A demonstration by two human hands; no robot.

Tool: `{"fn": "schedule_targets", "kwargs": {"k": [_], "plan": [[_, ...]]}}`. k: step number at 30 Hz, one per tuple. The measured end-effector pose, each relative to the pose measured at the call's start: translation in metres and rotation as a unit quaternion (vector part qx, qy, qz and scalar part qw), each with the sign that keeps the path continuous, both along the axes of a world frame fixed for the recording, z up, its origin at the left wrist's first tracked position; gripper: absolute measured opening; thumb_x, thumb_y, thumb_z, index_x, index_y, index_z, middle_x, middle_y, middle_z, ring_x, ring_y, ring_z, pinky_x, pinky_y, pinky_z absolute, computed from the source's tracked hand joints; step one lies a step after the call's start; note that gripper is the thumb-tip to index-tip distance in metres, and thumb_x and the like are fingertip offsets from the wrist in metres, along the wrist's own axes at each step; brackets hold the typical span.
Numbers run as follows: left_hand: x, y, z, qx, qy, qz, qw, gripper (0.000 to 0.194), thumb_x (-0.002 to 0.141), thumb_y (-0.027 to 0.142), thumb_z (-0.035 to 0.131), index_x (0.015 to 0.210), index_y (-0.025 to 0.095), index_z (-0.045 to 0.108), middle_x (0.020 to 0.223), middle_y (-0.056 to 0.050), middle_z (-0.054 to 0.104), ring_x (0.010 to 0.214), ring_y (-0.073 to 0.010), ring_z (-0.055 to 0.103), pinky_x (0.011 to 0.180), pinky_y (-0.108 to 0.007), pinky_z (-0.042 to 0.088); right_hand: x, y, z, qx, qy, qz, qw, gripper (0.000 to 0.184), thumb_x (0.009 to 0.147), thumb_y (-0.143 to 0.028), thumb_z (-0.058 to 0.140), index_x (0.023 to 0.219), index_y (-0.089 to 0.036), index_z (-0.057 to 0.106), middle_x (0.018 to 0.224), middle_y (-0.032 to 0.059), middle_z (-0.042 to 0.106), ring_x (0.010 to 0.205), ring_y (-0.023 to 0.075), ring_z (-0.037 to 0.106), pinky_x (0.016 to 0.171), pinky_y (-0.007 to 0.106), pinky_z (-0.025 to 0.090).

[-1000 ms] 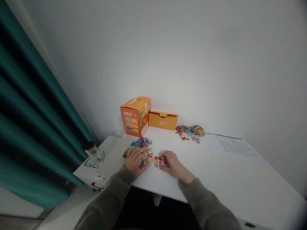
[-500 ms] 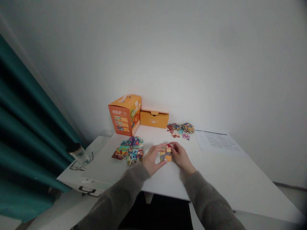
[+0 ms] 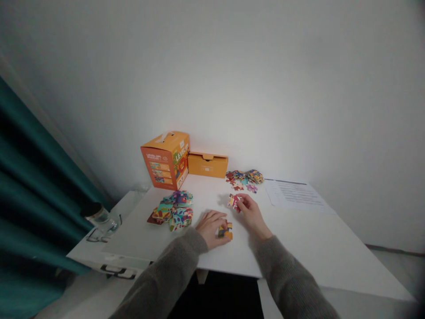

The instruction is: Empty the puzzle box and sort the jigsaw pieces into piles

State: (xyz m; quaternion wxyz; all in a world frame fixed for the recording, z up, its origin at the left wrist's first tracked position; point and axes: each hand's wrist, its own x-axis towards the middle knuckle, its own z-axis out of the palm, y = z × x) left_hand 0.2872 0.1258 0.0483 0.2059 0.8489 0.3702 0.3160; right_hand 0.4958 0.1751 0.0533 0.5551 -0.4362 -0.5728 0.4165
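My right hand [image 3: 249, 212] pinches a red, white and yellow puzzle piece [image 3: 233, 201], which is raised a little over the white table [image 3: 292, 248]. Nearer to me, my left hand [image 3: 212, 229] curls its thumb and fingers around an orange and brown puzzle piece [image 3: 227, 231] at the tabletop; the fingers hide part of it. To the left of that hand lies a heap of large colourful puzzle pieces [image 3: 181, 215]. Beyond my right hand is a second pile of puzzle pieces [image 3: 254, 176], with several loose ones in front.
An orange puzzle box [image 3: 162, 164] stands at the back left, beside a lower orange box [image 3: 207, 165] against the wall. Printed paper [image 3: 295, 195] lies to the right. A glass jar with a dark lid [image 3: 102, 219] and glasses [image 3: 96, 235] sit on the lower cabinet at left.
My hands have moved apart. The right one has lifted the red and white piece away, upward and forward; the left has come slightly nearer to me with the orange piece. The view shifted slightly.
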Motion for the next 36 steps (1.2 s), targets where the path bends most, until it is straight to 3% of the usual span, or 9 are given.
{"fn": "schedule_targets", "kwargs": {"k": [4, 6, 10, 14, 17, 21, 26, 31, 36], "plan": [[-0.001, 0.006, -0.006, -0.054, -0.196, 0.090, 0.975, 0.031, 0.085, 0.025, 0.059, 0.115, 0.019, 0.054, 0.097, -0.005, 0.066, 0.091, -0.0185, 0.061, 0.083, -0.035, 0.047, -0.008, -0.008, 0.000, -0.032, -0.033, 0.061, 0.997, 0.031, 0.084, -0.045, 0.064, 0.100, -0.018, 0.065, 0.066, -0.0017, 0.060, 0.057, 0.0122, 0.052, 0.056, 0.025, 0.042], [-0.001, 0.010, -0.010, -0.084, -0.243, 0.091, 0.962, 0.039, 0.086, 0.026, 0.057, 0.124, 0.018, 0.050, 0.087, -0.003, 0.065, 0.077, -0.0155, 0.061, 0.072, -0.030, 0.049, -0.015, -0.014, 0.000, -0.045, -0.062, 0.114, 0.991, 0.029, 0.084, -0.043, 0.064, 0.098, -0.017, 0.067, 0.065, -0.0024, 0.059, 0.055, 0.0108, 0.049, 0.053, 0.024, 0.040], [-0.001, 0.015, -0.015, -0.144, -0.268, 0.051, 0.951, 0.016, 0.085, 0.031, 0.062, 0.092, 0.016, 0.062, 0.068, 0.001, 0.062, 0.060, -0.0111, 0.056, 0.058, -0.024, 0.045, -0.026, -0.021, 0.000, -0.047, -0.028, 0.142, 0.988, 0.035, 0.082, -0.039, 0.067, 0.110, -0.019, 0.062, 0.063, -0.0057, 0.055, 0.054, 0.0098, 0.048, 0.052, 0.022, 0.039], [0.001, 0.018, -0.014, -0.219, -0.402, 0.071, 0.886, 0.029, 0.079, 0.039, 0.072, 0.081, 0.018, 0.052, 0.060, 0.003, 0.063, 0.053, -0.0112, 0.060, 0.055, -0.024, 0.048, -0.028, -0.023, 0.004, -0.067, 0.023, 0.138, 0.988, 0.033, 0.084, -0.042, 0.065, 0.107, -0.020, 0.060, 0.061, -0.0065, 0.053, 0.052, 0.0100, 0.049, 0.052, 0.023, 0.043], [0.002, 0.018, -0.011, -0.254, -0.441, 0.062, 0.859, 0.038, 0.074, 0.042, 0.076, 0.079, 0.018, 0.047, 0.063, 0.001, 0.067, 0.058, -0.0142, 0.067, 0.060, -0.027, 0.054, -0.028, -0.023, 0.006, -0.075, 0.023, 0.142, 0.987, 0.031, 0.083, -0.043, 0.066, 0.102, -0.019, 0.061, 0.060, -0.0058, 0.053, 0.051, 0.0100, 0.048, 0.051, 0.023, 0.043], [0.003, 0.015, -0.008, -0.284, -0.434, 0.039, 0.854, 0.041, 0.077, 0.045, 0.073, 0.094, 0.019, 0.047, 0.068, -0.001, 0.071, 0.061, -0.0176, 0.071, 0.062, -0.031, 0.058, -0.028, -0.021, 0.006, -0.062, 0.005, 0.107, 0.992, 0.034, 0.082, -0.045, 0.065, 0.100, -0.017, 0.065, 0.056, -0.0052, 0.053, 0.050, 0.0100, 0.046, 0.050, 0.023, 0.041], [0.002, 0.014, -0.011, -0.250, -0.400, 0.026, 0.881, 0.053, 0.083, 0.036, 0.068, 0.126, 0.016, 0.044, 0.076, -0.003, 0.071, 0.066, -0.0160, 0.070, 0.067, -0.029, 0.057, -0.028, -0.021, 0.005, -0.067, -0.008, 0.104, 0.992, 0.036, 0.082, -0.047, 0.065, 0.101, -0.016, 0.066, 0.054, -0.0047, 0.054, 0.049, 0.0107, 0.047, 0.051, 0.024, 0.042], [0.002, 0.016, -0.017, -0.231, -0.380, 0.026, 0.895, 0.054, 0.080, 0.029, 0.070, 0.128, 0.016, 0.047, 0.073, 0.000, 0.066, 0.065, -0.0129, 0.064, 0.066, -0.027, 0.053, -0.028, -0.023, 0.008, -0.069, -0.012, 0.107, 0.992, 0.034, 0.083, -0.045, 0.064, 0.100, -0.016, 0.065, 0.055, -0.0043, 0.054, 0.050, 0.0112, 0.048, 0.052, 0.025, 0.043], [0.001, 0.014, -0.006, -0.248, -0.423, 0.057, 0.870, 0.056, 0.077, 0.031, 0.074, 0.123, 0.017, 0.046, 0.065, 0.004, 0.063, 0.060, -0.0110, 0.061, 0.063, -0.024, 0.048, -0.026, -0.024, 0.007, -0.025, -0.048, 0.078, 0.995, 0.035, 0.088, -0.043, 0.056, 0.113, -0.020, 0.059, 0.064, -0.0044, 0.054, 0.057, 0.0130, 0.052, 0.057, 0.026, 0.045]]}}
